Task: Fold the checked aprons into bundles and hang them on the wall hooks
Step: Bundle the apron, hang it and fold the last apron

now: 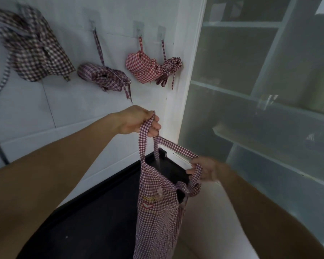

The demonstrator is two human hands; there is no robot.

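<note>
While the checked apron [156, 212] hung lengthwise, long axis near vertical w/ bib end up and hem running out of the bottom edge, both hands held it by its neck strap [173, 146]. Left hand [138, 121] was up high, fingers curled round the top of the strap loop, in front of the white wall [36, 109]. Right hand [204, 170] sat lower and to the right, blurred, fingers curled round the other part of the strap, so the strap ran at a slant from upper left down to lower right betw. the two hands. Apron body dropped from just below the hands, over a black surface [94, 221]; small printed patch showed on the bib.

On the wall above: four aprons on hooks. Far-left one [34, 51] hung loose & spread, tie dangling. Next a dark checked bundle [103, 76], then a red checked bundle [140, 69], then a small bundle [169, 69] touching it. Frosted shelving [260, 90] stood to the right.
</note>
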